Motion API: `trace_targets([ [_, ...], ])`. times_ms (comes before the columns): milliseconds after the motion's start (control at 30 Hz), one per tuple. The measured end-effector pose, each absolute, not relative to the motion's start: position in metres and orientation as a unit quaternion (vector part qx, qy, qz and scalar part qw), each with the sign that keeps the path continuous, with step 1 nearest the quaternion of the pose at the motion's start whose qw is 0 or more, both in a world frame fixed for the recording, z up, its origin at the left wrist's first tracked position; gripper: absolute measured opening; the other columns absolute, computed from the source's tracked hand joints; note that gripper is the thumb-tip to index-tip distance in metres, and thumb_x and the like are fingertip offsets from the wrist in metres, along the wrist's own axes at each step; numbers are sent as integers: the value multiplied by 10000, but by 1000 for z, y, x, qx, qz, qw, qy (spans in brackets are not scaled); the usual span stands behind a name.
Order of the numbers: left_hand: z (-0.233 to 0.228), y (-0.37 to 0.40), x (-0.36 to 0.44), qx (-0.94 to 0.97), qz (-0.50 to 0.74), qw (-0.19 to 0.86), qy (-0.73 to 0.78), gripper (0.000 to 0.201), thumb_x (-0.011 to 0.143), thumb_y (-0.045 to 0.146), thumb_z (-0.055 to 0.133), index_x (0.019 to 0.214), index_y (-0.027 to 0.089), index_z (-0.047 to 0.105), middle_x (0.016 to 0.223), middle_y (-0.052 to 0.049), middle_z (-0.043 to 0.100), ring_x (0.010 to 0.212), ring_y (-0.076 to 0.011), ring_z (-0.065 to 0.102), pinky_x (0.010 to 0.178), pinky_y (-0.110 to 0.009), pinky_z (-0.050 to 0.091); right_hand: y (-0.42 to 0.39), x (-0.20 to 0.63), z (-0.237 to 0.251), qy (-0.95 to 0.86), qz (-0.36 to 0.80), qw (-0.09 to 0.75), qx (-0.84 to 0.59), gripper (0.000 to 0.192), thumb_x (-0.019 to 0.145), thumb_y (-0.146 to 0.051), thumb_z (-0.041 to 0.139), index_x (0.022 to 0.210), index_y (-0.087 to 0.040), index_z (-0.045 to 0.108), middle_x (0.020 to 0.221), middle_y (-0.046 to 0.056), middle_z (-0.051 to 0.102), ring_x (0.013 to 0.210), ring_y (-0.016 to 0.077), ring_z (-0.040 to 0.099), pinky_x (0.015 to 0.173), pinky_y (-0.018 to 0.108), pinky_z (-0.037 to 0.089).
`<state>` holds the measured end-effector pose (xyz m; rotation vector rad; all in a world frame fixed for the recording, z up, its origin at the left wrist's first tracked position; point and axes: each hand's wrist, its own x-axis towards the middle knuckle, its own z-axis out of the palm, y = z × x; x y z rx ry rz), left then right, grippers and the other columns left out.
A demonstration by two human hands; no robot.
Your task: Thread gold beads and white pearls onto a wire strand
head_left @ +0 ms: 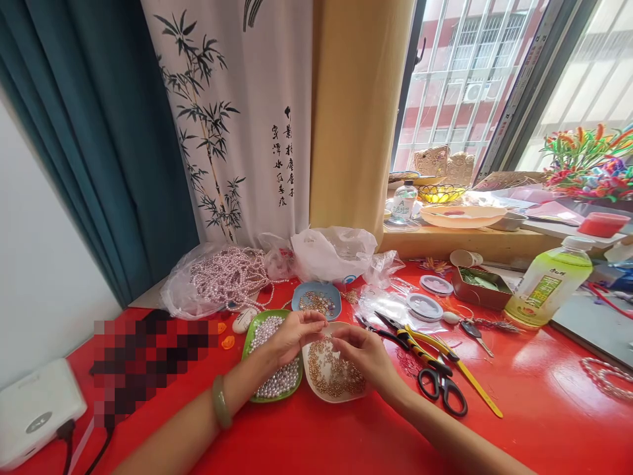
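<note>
My left hand (297, 338), with a green bangle (221, 402) on its wrist, is closed in a pinch above the gap between two dishes. Close beside it, the fingertips of my right hand (363, 353) are pinched together too. Whatever lies between the fingertips is too small to make out. Under my hands a white dish (332, 399) holds small gold beads (339, 381). To its left stands a green dish (299, 388) full of pearly lilac beads (277, 382), partly covered by my left hand. Behind both is a blue dish (337, 300) with mixed gold beads.
Yellow-black pliers (415, 343) and black-handled scissors (442, 389) lie right of my right hand. Bagged bead strings (222, 277) and a white plastic bag (333, 254) are behind. Thread spools (424, 307), a tin (482, 287) and a drink bottle (548, 284) stand at right.
</note>
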<state>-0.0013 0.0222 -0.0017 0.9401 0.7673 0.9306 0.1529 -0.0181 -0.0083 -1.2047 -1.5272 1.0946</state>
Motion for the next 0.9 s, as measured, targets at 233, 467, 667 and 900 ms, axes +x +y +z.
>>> trace_targets([
  [233,-5,24,-1,431,421,720,346,223,517,148,722,699,99,603,705,-18,568,609,-72,532,641,-204,413,-16,154,-11,-627,430,433,-485,139,679,-283,532,683,-156,589,584,-6,599,530,108,539,514,209,421],
  [467,-9,27,-1,430,423,721,342,232,509,163,730,691,98,601,676,-20,585,597,-70,536,636,-199,412,-18,153,-9,-623,428,438,-487,135,680,-284,537,665,-161,593,583,-7,598,532,112,539,516,215,415],
  [667,-11,28,-1,426,426,718,348,240,495,165,737,679,97,599,668,-20,587,600,-74,534,644,-205,412,-17,154,-10,-620,430,441,-486,133,682,-282,540,682,-160,594,586,-8,594,532,111,541,514,212,417],
  [900,-5,24,-1,440,427,709,348,243,496,179,731,683,101,598,683,-22,572,612,-81,526,644,-217,405,-16,154,-9,-619,429,445,-484,119,679,-266,537,656,-160,586,574,-16,587,528,108,542,514,209,409],
])
